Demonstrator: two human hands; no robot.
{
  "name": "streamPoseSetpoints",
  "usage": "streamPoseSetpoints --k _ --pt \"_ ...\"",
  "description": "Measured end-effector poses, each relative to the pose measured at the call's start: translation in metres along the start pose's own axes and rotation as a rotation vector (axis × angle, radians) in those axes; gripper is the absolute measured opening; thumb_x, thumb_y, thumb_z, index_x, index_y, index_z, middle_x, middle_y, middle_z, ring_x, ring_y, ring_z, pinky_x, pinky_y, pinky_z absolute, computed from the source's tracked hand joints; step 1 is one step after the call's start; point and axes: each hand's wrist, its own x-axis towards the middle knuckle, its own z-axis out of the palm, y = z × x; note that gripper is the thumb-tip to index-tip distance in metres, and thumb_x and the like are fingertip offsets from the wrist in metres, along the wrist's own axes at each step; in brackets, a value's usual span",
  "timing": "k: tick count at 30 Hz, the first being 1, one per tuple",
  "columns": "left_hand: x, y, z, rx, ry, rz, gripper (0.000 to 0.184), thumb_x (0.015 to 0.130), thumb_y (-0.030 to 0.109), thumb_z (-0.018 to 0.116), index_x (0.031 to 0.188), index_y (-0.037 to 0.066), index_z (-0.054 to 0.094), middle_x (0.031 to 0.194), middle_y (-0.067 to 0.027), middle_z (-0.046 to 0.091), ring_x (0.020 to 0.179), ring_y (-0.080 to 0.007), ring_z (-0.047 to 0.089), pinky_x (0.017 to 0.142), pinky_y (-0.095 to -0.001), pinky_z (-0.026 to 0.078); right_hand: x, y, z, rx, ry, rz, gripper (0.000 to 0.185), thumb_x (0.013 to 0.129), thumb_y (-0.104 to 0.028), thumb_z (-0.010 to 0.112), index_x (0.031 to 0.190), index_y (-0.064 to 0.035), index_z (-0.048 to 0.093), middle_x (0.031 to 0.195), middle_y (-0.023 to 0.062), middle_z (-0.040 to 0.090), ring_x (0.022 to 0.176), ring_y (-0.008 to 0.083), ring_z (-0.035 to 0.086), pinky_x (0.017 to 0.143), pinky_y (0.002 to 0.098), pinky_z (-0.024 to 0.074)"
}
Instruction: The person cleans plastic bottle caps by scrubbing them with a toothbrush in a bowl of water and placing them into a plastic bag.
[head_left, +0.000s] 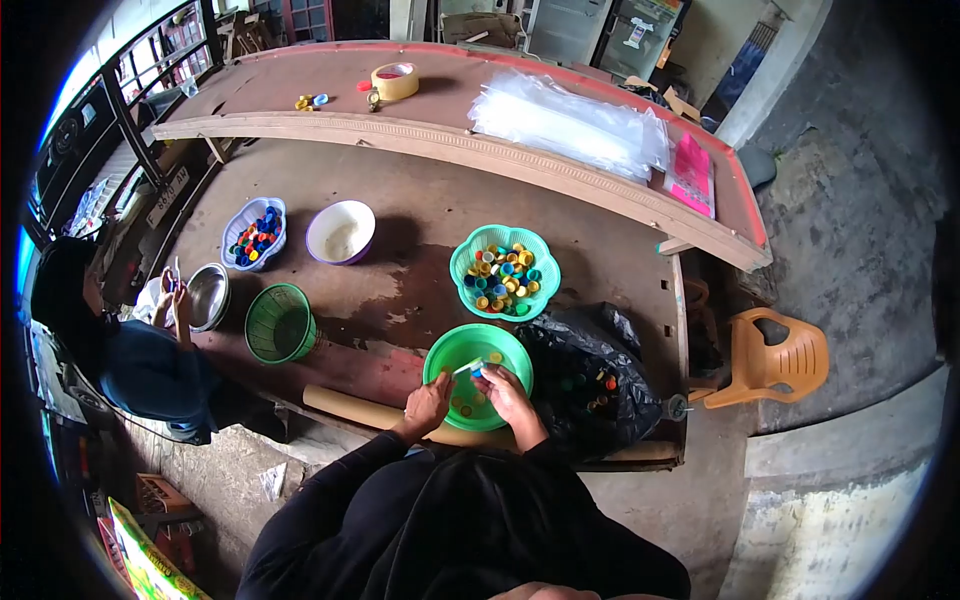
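Both hands are over a green basin (pixel 440 350) with a few yellow caps at its bottom. My left hand (pixel 427 404) is closed round a thin tool with a pale blade that points to the right. In my right hand (pixel 505 392) a small blue cap (pixel 478 371) is pinched, and the blade's tip meets it. Behind the basin stands a scalloped green basket (pixel 465 262) of yellow, blue and white caps (pixel 507 277). A black plastic bag (pixel 625 350) with loose caps inside lies open just right of the basin.
At the left a co-worker (pixel 160 370) sits by a metal bowl (pixel 208 297). Nearby are a green basket (pixel 280 323), a white bowl (pixel 341 232) and a basket of caps (pixel 232 240). The raised shelf (pixel 420 128) holds plastic bags (pixel 570 120) and tape (pixel 396 82). An orange chair (pixel 780 357) stands right.
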Motion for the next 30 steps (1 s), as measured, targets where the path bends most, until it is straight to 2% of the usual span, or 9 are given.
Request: streamPoseSetpoints --k 4,7,10,12,14,15,19,28,30 --pt "0.009 -0.005 0.003 0.062 -0.057 -0.151 0.022 0.092 0.029 0.042 0.099 0.009 0.048 0.071 -0.0230 0.060 0.062 -0.0425 0.058 0.052 -0.0525 0.046 0.009 -0.006 -0.004 -0.213 0.035 -0.050 0.020 0.082 -0.014 0.064 0.099 -0.0054 0.057 0.095 0.0070 0.062 0.087 0.0192 0.061 0.076 0.0289 0.0485" --pt "0.005 -0.010 0.009 0.034 -0.010 -0.162 0.022 0.092 0.029 0.041 0.095 0.008 0.047 0.071 -0.0231 0.060 0.062 -0.0430 0.058 0.052 -0.0530 0.045 0.029 0.015 -0.029 -1.395 0.263 -0.500 0.031 0.069 -0.007 0.068 0.099 -0.0065 0.060 0.094 0.0144 0.061 0.085 0.0338 0.059 0.079 0.0371 0.0472" --pt "0.001 -0.002 0.006 0.039 -0.048 -0.195 0.021 0.092 0.029 0.041 0.093 0.008 0.046 0.072 -0.0224 0.060 0.064 -0.0424 0.058 0.053 -0.0527 0.045 0.034 0.032 -0.051 -1.726 0.152 -0.585 0.035 0.066 -0.004 0.067 0.101 -0.0067 0.060 0.094 0.0150 0.060 0.086 0.0343 0.058 0.078 0.0402 0.0473" --pt "-0.004 -0.001 0.006 0.050 -0.060 -0.176 0.020 0.092 0.028 0.042 0.093 0.008 0.046 0.073 -0.0216 0.061 0.064 -0.0421 0.058 0.053 -0.0524 0.045 0.032 0.033 -0.045 -1.682 0.132 -0.609 0.033 0.070 -0.007 0.065 0.102 -0.0076 0.058 0.091 0.0161 0.061 0.085 0.0336 0.060 0.074 0.0419 0.0482" --pt "-0.008 0.000 0.008 0.063 -0.070 -0.151 0.020 0.092 0.028 0.042 0.094 0.009 0.046 0.075 -0.0208 0.061 0.065 -0.0418 0.059 0.054 -0.0521 0.045 0.032 0.029 -0.033 -1.366 0.106 -0.405 0.040 0.068 -0.008 0.068 0.106 -0.0058 0.055 0.092 0.0150 0.062 0.084 0.0332 0.060 0.074 0.0391 0.0487" --pt "-0.012 -0.001 0.012 0.086 -0.078 -0.119 0.019 0.092 0.028 0.043 0.093 0.009 0.045 0.078 -0.0197 0.061 0.066 -0.0413 0.059 0.054 -0.0515 0.046 0.028 0.025 -0.027 -1.241 0.071 -0.405 0.045 0.066 -0.007 0.071 0.108 -0.0061 0.055 0.089 0.0110 0.063 0.078 0.0254 0.062 0.070 0.0331 0.0500" --pt "-0.014 -0.003 0.015 0.101 -0.050 -0.143 0.018 0.091 0.027 0.044 0.091 0.009 0.045 0.081 -0.0166 0.062 0.065 -0.0397 0.059 0.053 -0.0498 0.046 0.023 0.013 -0.020 -1.114 0.018 -0.458 0.048 0.066 -0.009 0.074 0.109 -0.0030 0.053 0.087 0.0089 0.061 0.075 0.0164 0.060 0.068 0.0304 0.0498" --pt "-0.009 0.010 0.010 0.040 0.012 -0.244 0.019 0.092 0.027 0.042 0.092 0.008 0.045 0.074 -0.0212 0.061 0.064 -0.0413 0.058 0.054 -0.0511 0.045 0.015 0.005 -0.012 -0.849 0.005 -0.251 0.037 0.077 -0.012 0.068 0.110 -0.0032 0.054 0.092 0.0052 0.060 0.079 0.0146 0.059 0.073 0.0274 0.0482" --pt "-0.009 0.010 0.017 0.027 -0.011 -0.240 0.019 0.092 0.027 0.042 0.093 0.008 0.046 0.075 -0.0217 0.060 0.065 -0.0415 0.058 0.054 -0.0512 0.045 0.013 0.006 -0.016 -0.234 0.033 0.079 0.029 0.081 -0.015 0.064 0.107 -0.0062 0.056 0.095 0.0045 0.060 0.082 0.0149 0.059 0.075 0.0278 0.0480"
